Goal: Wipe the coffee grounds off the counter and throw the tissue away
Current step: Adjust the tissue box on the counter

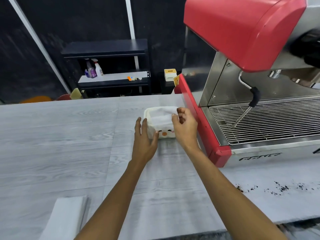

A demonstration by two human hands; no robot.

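A white tissue box [164, 134] with a small face printed on its front stands on the grey counter [69, 135], close to the espresso machine. My left hand [144, 137] rests against the box's left side, fingers spread. My right hand [184, 125] pinches the edge of a white tissue [161, 116] that lies across the top of the box. Dark coffee grounds [277, 187] are scattered on the counter at the right, in front of the machine.
A red and steel espresso machine [251, 66] with a drip grate [268, 118] and steam wand [249, 108] fills the right. A folded white cloth [65, 217] lies at the near left. Behind the counter is a dark shelf [110, 78] with spray bottles.
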